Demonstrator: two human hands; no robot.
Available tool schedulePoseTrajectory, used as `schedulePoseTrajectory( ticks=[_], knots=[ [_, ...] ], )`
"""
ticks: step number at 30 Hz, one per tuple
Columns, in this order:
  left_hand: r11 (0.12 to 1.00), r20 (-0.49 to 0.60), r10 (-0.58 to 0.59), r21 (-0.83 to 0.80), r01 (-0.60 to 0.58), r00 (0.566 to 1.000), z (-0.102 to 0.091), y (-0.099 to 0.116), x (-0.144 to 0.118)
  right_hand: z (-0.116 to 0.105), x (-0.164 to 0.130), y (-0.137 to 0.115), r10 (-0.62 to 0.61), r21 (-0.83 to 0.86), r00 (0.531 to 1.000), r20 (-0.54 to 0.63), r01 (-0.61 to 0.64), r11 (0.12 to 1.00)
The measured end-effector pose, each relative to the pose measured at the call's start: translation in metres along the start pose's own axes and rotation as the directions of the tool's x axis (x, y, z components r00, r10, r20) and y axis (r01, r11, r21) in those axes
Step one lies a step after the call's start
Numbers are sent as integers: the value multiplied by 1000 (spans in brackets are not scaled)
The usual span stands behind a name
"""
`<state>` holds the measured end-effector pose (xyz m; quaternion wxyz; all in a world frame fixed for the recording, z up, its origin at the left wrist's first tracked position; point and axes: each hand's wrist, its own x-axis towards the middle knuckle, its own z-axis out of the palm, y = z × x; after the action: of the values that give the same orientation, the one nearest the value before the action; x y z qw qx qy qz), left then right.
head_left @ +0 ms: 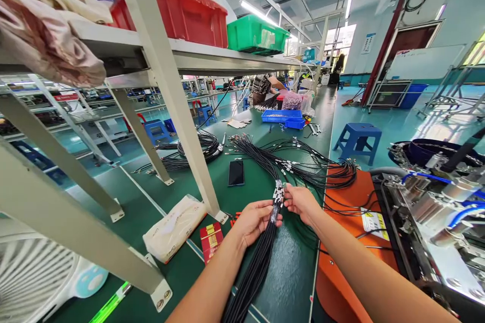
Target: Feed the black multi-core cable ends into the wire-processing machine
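A thick bundle of black cables [261,257] runs from the bottom edge up the green bench, with white labels [278,194] clustered around it. My left hand [257,219] is wrapped round the bundle just under the labels, where clear tape or film shows. On the other side, my right hand [299,201] has its fingers pinched at the edge of the labels; what lies between the fingertips is too small to make out. Beyond my hands the cables fan out to loose ends with small metal tips [242,139].
Left of the bundle lie a phone [236,173], a tissue pack [174,227] and a red box [211,242]. More coiled cables [200,146] rest behind a shelf post [178,91]. An orange machine base [348,202] borders the right. Blue trays [284,117] and a person [265,88] are farther back.
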<state>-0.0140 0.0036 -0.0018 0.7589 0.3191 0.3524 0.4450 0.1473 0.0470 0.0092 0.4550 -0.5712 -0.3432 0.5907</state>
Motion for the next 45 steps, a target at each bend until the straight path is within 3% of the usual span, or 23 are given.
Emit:
schedulePoseTrajectory(
  ticks=[5, 10, 13, 15, 17, 21, 25, 28, 30, 34, 39, 45],
  knots=[
    [1000, -4, -19, -9, 19, 1000, 5, 5, -3, -9, -63, 20, -29, 47, 1000, -9, 29, 998],
    [999, -1, -38, -36, 38, 999, 12, 8, -8, -10, -132, 56, 48, 116, 991, 126, -63, 991],
    [999, 2, -39, -34, 39, 999, 19, 9, -11, 1, -157, 76, 92, 176, 969, 230, -135, 975],
    [999, -5, -29, -13, 29, 1000, 25, 9, -13, 14, -163, 85, 55, 297, 927, 372, -175, 939],
    [1000, -27, -16, 21, 17, 999, 30, 10, -13, 29, -161, 88, 21, 330, 904, 427, -177, 927],
    [992, -93, -33, 119, 44, 995, 35, 12, -22, 47, -147, 78, -29, 343, 953, 302, -81, 936],
    [963, -140, -121, 224, 150, 983, 35, 12, -70, 42, -139, 66, -28, 308, 967, 255, -53, 950],
    [922, -108, -261, 266, 281, 959, 31, 7, -128, 31, -138, 55, -22, 273, 962, 271, -55, 960],
    [896, -22, -367, 259, 360, 930, 26, 0, -164, 23, -138, 48, -12, 250, 956, 293, -65, 966],
    [879, 34, -454, 177, 442, 890, 25, -19, -209, 5, -144, 38, 33, 166, 945, 326, -91, 982],
    [912, -57, -410, 8, 411, 910, 56, -43, -213, -38, -176, 52, 68, 54, 933, 352, -93, 994],
    [916, -161, -400, -88, 391, 902, 103, -61, -199, -129, -261, 78, 126, 2, 912, 389, -138, 990]
  ],
)
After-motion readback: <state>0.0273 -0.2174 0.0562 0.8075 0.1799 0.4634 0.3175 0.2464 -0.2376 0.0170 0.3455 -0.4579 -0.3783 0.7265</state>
